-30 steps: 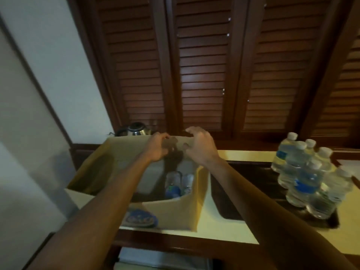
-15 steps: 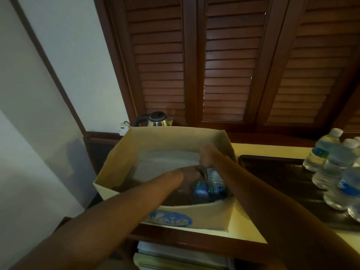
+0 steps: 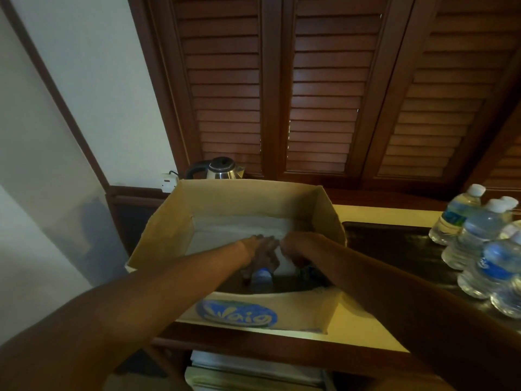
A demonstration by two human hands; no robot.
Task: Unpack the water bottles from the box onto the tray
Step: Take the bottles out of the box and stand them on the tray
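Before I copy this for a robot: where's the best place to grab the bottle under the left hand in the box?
Probably round its upper body, just below the cap, coming straight down from above. The bottle seems to stand low inside the box, whose walls block any sideways approach. The left hand already reaches it that way.

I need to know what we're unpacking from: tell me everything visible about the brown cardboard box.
The brown cardboard box is open-topped and sits upright on the pale yellow countertop, left of the dark tray. Its near wall bears a blue oval logo. Pale sheeting lines the inside. Both hands reach in: the left hand touches a blue-labelled bottle; the right hand is curled beside it.
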